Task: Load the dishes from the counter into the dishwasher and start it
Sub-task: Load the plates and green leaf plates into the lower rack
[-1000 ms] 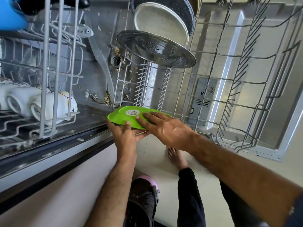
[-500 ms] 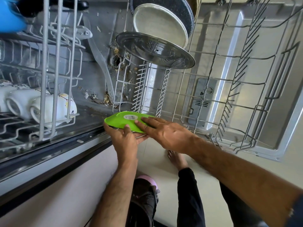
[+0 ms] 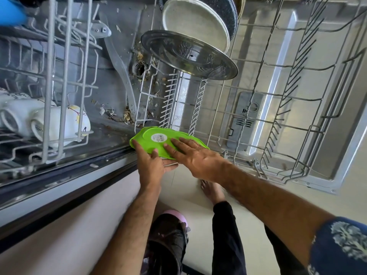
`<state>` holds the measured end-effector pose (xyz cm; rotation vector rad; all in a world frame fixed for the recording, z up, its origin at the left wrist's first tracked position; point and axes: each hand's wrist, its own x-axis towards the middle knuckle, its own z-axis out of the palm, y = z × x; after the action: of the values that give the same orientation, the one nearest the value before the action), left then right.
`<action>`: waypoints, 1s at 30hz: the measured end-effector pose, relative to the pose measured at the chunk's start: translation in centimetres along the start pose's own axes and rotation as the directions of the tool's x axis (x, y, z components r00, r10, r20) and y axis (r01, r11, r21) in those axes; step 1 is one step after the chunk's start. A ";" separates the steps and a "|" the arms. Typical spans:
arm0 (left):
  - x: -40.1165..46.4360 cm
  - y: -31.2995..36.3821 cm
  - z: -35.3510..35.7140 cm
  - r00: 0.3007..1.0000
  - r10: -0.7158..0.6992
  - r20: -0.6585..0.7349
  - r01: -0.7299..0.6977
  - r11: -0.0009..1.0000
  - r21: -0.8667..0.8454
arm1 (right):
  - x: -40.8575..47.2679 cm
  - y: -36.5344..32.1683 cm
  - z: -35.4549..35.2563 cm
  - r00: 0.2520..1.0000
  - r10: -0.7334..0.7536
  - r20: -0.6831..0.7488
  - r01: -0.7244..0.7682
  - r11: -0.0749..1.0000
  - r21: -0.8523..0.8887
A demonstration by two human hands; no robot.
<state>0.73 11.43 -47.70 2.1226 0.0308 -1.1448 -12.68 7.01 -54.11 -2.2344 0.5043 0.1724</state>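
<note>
A bright green plastic plate (image 3: 148, 136), underside up with a round white sticker, sits at the near corner of the pulled-out lower rack (image 3: 224, 100). My left hand (image 3: 150, 165) grips its near edge, thumb on top and fingers beneath. Flat against the plate's back lie the straight fingers of my right hand (image 3: 195, 155). Farther back in the same rack stand a steel plate (image 3: 188, 54), a pale plate (image 3: 194, 20) and a dark speckled pan (image 3: 226, 8).
The upper rack (image 3: 49, 76) on the left holds white mugs (image 3: 41, 122) lying on their sides and a blue item (image 3: 10, 10). Food debris lies on the tub floor (image 3: 119, 114). The open door (image 3: 297, 96) lies under the rack. My feet stand on the pale floor (image 3: 188, 195).
Both hands have moved the green plate slightly left and farther in toward the rack's tines. The grip is unchanged.
</note>
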 end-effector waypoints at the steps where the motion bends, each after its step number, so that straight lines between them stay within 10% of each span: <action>1: 0.2 0.1 -0.1 1.000 -0.003 -0.005 0.003 1.000 0.007 | 0.1 -0.2 -0.2 1.000 -0.005 0.004 0.005 1.000 -0.008; 12: 1.8 -1.2 0.7 0.998 -0.045 0.047 0.039 0.991 0.131 | 0.1 2.2 0.7 0.996 0.053 0.066 -0.057 0.997 0.050; 25: 3.3 -1.5 -0.5 1.000 -0.022 -0.002 0.022 0.964 0.266 | -0.2 2.0 0.7 0.957 0.171 -0.233 -0.126 0.973 0.196; 30: -0.5 -1.8 -1.1 0.978 0.167 0.122 -0.202 0.655 0.728 | -3.5 1.9 -1.1 0.966 0.197 -0.170 -0.162 0.967 0.199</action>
<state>0.62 13.59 -47.98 2.7069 -0.7939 -1.1961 -16.73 6.11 -53.75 -2.0330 0.7955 0.0057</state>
